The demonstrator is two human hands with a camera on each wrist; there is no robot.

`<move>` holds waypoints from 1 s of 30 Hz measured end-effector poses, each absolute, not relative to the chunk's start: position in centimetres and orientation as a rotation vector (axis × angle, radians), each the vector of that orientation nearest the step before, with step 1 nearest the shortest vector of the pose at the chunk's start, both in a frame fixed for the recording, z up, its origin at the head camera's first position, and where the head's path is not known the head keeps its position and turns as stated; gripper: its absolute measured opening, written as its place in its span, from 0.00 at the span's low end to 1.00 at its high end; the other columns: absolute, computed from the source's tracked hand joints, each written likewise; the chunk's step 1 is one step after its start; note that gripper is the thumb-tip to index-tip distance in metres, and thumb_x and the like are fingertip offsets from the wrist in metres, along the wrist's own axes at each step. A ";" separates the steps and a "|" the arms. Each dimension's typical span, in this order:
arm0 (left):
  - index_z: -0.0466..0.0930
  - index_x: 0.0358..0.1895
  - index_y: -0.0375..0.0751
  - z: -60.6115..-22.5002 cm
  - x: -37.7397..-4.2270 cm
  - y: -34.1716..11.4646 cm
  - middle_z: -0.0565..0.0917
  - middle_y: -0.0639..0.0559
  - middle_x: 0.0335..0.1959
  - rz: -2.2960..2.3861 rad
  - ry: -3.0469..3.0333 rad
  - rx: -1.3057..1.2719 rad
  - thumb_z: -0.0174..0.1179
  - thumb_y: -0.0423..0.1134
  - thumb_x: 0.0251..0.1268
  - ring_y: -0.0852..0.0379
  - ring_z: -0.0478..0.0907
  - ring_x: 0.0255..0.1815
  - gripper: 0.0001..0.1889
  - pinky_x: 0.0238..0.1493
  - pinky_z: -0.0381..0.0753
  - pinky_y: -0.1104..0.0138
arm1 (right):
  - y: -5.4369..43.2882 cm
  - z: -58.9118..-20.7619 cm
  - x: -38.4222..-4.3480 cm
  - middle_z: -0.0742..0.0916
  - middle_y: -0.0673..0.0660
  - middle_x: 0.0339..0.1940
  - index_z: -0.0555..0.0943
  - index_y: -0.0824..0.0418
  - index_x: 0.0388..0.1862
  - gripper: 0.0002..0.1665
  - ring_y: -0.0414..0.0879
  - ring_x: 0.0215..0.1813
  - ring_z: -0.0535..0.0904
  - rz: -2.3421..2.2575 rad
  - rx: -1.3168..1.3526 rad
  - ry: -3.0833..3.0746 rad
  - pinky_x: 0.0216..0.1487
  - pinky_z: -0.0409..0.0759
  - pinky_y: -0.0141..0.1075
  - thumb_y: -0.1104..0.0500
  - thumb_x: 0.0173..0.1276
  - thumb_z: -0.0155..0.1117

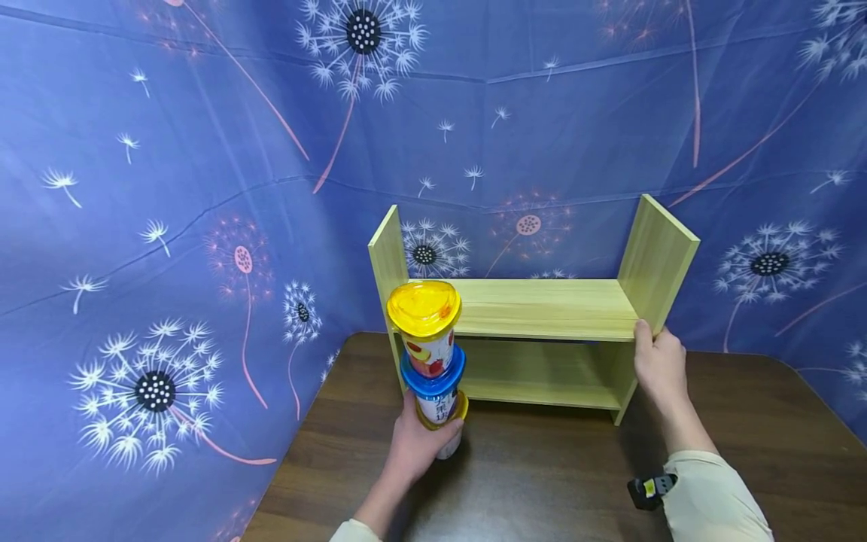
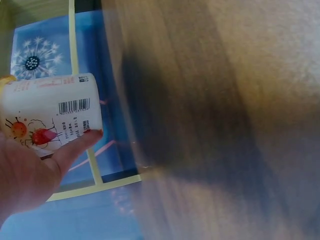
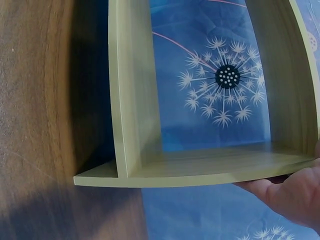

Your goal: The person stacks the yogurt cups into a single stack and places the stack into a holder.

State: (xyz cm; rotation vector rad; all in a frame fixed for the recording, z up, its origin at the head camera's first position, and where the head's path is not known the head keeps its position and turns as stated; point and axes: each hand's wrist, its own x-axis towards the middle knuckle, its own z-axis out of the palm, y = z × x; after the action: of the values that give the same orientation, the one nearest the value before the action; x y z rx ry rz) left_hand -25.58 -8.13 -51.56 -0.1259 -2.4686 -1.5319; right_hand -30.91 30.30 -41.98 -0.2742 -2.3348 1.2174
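A stack of three lidded fruit cups stands in front of the shelf's left end. The top cup [image 1: 430, 354] has a yellow lid [image 1: 423, 305], the middle one a blue lid [image 1: 433, 373], and the lowest a yellow lid [image 1: 463, 405]. My left hand [image 1: 415, 444] grips the stack low, fingers and thumb round the bottom cup [image 2: 55, 107], whose barcode and fruit prints face the left wrist camera. With my right hand [image 1: 660, 365] I hold the right side panel [image 1: 653, 263] of the pale wooden two-tier shelf [image 1: 535, 309], thumb at its front edge.
The brown wooden table [image 1: 542, 482] carries the shelf near its back edge. Blue cloth [image 1: 223, 150] with dandelion prints hangs behind and to the left. A black device [image 1: 650, 491] is strapped at my right wrist, by the pale sleeve [image 1: 714, 493].
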 end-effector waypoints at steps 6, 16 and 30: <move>0.59 0.71 0.47 -50.2 -25.4 -8.2 0.79 0.46 0.60 -1.561 -2.489 -0.142 0.77 0.56 0.51 0.47 0.80 0.56 0.47 0.58 0.80 0.47 | 30.2 -42.1 -30.9 0.79 0.78 0.45 0.75 0.71 0.42 0.30 0.66 0.45 0.74 1.247 -0.277 -2.308 0.45 0.73 0.59 0.45 0.81 0.39; 0.59 0.71 0.49 -48.1 -25.4 -8.2 0.77 0.49 0.62 -1.641 -2.502 -0.186 0.76 0.57 0.53 0.48 0.78 0.59 0.46 0.60 0.78 0.46 | 30.3 -42.1 -31.1 0.80 0.79 0.47 0.75 0.72 0.42 0.29 0.68 0.46 0.75 1.249 -0.270 -2.287 0.47 0.72 0.61 0.46 0.81 0.40; 0.60 0.71 0.52 -44.0 -25.2 -6.7 0.79 0.55 0.60 -1.603 -2.491 -0.331 0.76 0.56 0.53 0.52 0.79 0.58 0.45 0.59 0.79 0.48 | 30.2 -42.2 -31.0 0.78 0.81 0.55 0.76 0.74 0.51 0.32 0.71 0.56 0.75 1.288 -0.278 -2.282 0.54 0.71 0.62 0.46 0.81 0.39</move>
State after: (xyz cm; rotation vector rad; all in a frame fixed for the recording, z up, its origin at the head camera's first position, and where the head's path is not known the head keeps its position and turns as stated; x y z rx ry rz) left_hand -25.20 -6.68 -44.02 -0.3310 -2.4915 -1.6030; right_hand -30.99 30.21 -42.17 -0.2781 -2.2817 1.2876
